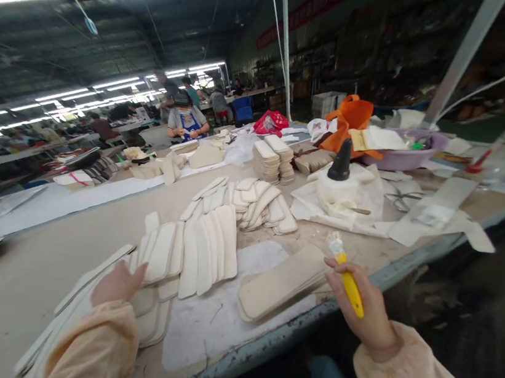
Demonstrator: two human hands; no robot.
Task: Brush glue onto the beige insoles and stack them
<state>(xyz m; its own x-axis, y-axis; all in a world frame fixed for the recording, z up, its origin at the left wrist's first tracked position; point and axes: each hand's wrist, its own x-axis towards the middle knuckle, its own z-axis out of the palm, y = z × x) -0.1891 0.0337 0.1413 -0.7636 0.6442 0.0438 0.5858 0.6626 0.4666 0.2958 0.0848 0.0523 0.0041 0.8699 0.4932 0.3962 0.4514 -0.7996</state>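
My right hand (365, 303) grips a brush (351, 287) by its yellow handle, with white paste on the bristles pointing away from me. Just left of it lies a stack of long beige strips with rounded ends (284, 283), partly on a white sheet (192, 330). My left hand (118, 284) rests at the left end of a fanned row of cream rounded pieces (209, 251), thumb apart from the fingers. Its fingertips are partly hidden among the pieces. Longer pale strips (73, 308) lie beneath and beside that wrist.
Behind the brush stands a white tub with a black cone (341, 163) on it. Stacked pieces (268, 160), an orange bag (347, 124) and a purple basin (408, 154) sit farther back. The table edge (254, 347) runs near me. A co-worker (187, 121) sits across the room.
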